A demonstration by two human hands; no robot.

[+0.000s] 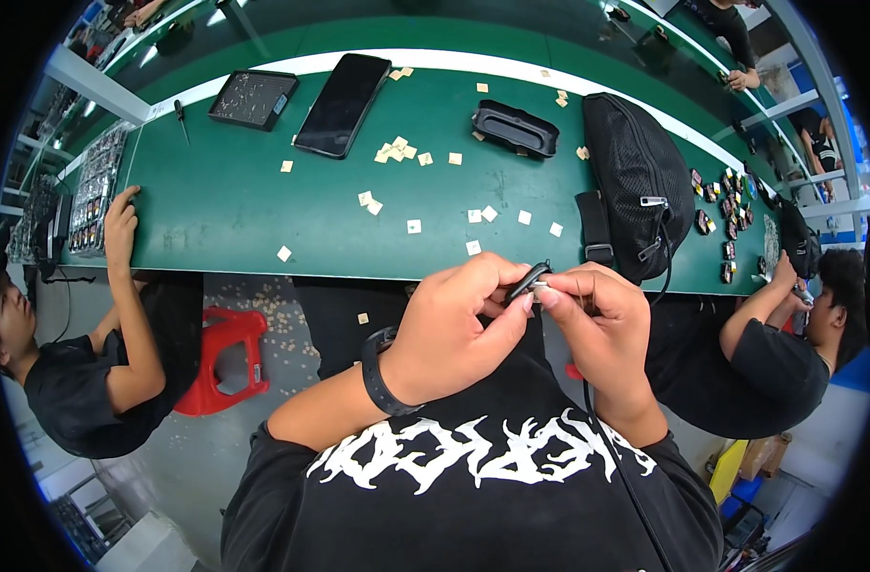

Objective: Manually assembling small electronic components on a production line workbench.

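Note:
In front of my chest, just off the table's near edge, both hands meet at a small black rounded piece (528, 280). My left hand (459, 329) is closed, pinching the piece between thumb and fingers; a black band circles that wrist. My right hand (595, 319) pinches at the piece's right side, where a small pale bit shows at the fingertips. Fingers cover much of the piece, so its exact kind cannot be made out. Beyond the hands, small square cream-coloured pieces (414, 226) lie scattered on the green table (340, 229).
A black mesh bag (635, 181) lies right of centre. Farther back are a black phone (343, 105), a black tray (254, 99), a black oblong case (515, 129) and a screwdriver (181, 121). Co-workers sit at both sides; a red stool (223, 360) stands at left.

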